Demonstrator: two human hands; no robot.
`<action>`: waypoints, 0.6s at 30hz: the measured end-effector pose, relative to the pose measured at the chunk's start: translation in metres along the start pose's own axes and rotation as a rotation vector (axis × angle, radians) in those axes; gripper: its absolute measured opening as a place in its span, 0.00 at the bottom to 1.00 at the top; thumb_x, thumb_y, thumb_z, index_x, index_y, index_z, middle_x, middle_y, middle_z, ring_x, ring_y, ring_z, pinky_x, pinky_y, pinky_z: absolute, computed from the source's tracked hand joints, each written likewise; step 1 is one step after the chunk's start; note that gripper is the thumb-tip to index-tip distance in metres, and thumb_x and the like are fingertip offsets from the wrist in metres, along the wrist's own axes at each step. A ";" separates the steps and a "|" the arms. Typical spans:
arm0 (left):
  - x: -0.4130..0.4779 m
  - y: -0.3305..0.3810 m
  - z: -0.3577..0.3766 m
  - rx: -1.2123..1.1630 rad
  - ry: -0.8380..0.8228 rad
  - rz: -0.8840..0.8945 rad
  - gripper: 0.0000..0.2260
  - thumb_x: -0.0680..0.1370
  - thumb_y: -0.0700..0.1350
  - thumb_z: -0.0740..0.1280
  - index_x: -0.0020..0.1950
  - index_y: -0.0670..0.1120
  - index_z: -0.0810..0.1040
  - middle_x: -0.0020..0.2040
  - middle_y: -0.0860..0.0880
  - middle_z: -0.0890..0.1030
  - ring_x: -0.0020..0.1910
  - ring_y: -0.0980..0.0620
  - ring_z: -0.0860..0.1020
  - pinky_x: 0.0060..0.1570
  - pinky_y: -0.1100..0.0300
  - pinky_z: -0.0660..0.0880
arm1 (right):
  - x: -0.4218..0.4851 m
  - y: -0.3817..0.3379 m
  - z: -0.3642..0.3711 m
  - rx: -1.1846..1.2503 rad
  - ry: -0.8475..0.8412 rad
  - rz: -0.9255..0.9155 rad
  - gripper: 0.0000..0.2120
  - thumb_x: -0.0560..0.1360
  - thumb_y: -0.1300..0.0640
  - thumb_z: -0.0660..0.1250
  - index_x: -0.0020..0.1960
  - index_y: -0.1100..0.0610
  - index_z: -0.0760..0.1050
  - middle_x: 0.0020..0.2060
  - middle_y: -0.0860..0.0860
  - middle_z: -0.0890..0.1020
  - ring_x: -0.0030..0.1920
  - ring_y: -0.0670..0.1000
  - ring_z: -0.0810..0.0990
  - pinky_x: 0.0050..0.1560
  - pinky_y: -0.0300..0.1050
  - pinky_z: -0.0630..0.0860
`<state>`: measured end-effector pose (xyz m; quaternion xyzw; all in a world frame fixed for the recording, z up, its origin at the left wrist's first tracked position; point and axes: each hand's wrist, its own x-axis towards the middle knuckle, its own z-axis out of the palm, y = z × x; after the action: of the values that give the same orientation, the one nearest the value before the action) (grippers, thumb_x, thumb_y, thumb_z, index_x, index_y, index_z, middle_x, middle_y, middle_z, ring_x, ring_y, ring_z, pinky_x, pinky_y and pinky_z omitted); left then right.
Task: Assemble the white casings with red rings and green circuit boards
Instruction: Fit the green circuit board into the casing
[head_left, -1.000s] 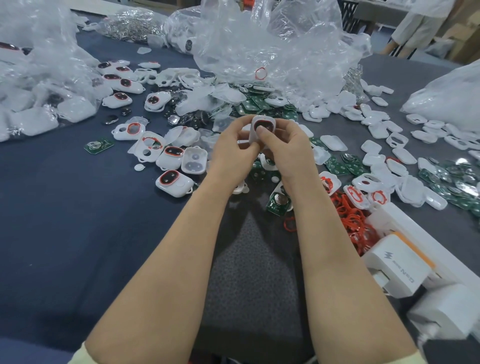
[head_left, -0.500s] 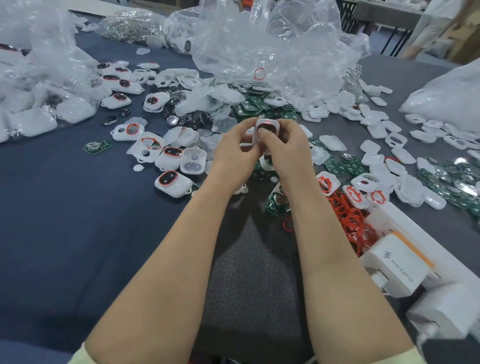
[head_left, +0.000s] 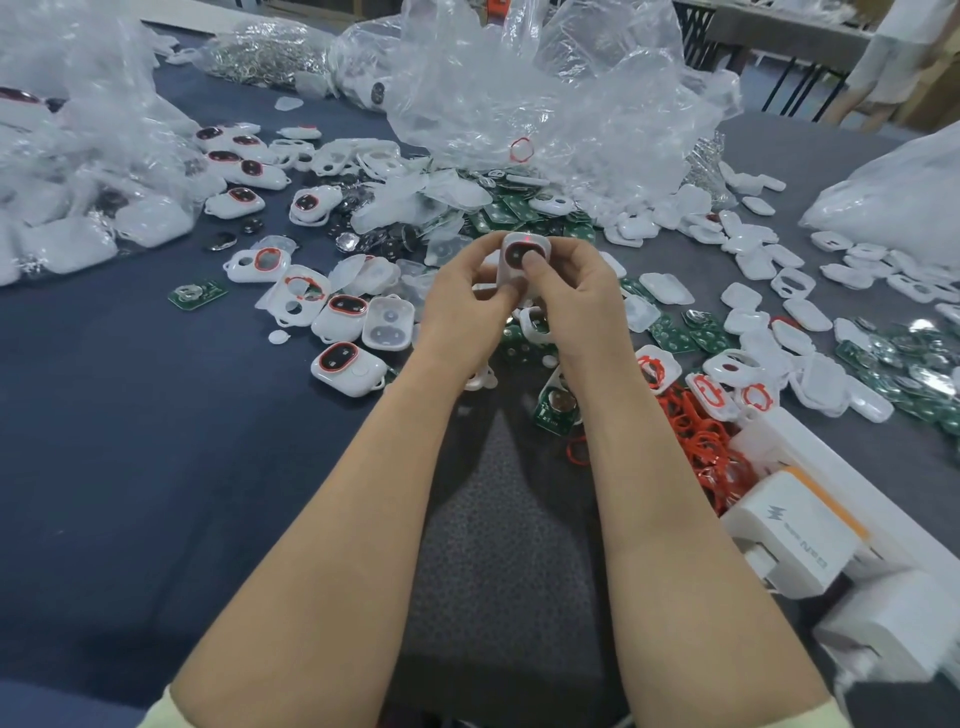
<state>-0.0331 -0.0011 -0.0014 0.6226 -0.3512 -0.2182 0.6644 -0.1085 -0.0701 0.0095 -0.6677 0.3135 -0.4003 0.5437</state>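
White casing (head_left: 513, 253) held upright above blue table (head_left: 156, 441), mid-view, between both hands. Left hand (head_left: 462, 306) fingers curled round left edge; right hand (head_left: 576, 296) gripped right edge, thumb tip pressed on face. Face showed dark oval window edged in red, small red spot above it. Loose red rings (head_left: 701, 441) lay beside right forearm.

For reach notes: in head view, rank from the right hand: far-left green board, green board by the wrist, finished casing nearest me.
From the right hand:
1. The board by the wrist, just below.
2. The finished casing, left.
3. The far-left board, farthest left.
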 end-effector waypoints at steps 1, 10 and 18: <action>0.000 0.000 -0.001 -0.001 0.002 0.003 0.12 0.78 0.41 0.67 0.58 0.54 0.76 0.47 0.47 0.82 0.47 0.49 0.83 0.54 0.52 0.79 | 0.000 0.000 0.000 -0.001 -0.010 0.006 0.09 0.77 0.61 0.66 0.56 0.61 0.75 0.48 0.55 0.83 0.49 0.51 0.82 0.49 0.43 0.78; -0.001 0.001 -0.001 0.031 0.022 0.021 0.14 0.78 0.39 0.66 0.54 0.59 0.73 0.42 0.52 0.80 0.42 0.53 0.82 0.49 0.56 0.80 | 0.000 -0.002 -0.001 0.118 -0.069 0.051 0.07 0.79 0.61 0.63 0.56 0.60 0.77 0.48 0.56 0.82 0.51 0.55 0.81 0.52 0.48 0.79; -0.002 0.004 -0.002 0.071 0.046 0.039 0.15 0.77 0.37 0.66 0.52 0.59 0.72 0.43 0.51 0.80 0.46 0.48 0.82 0.54 0.48 0.79 | 0.001 -0.003 0.002 0.286 -0.094 0.151 0.15 0.83 0.55 0.55 0.48 0.55 0.80 0.44 0.54 0.84 0.47 0.52 0.82 0.46 0.43 0.80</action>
<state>-0.0337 0.0025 0.0020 0.6437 -0.3554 -0.1781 0.6540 -0.1065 -0.0699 0.0126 -0.5759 0.2767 -0.3670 0.6760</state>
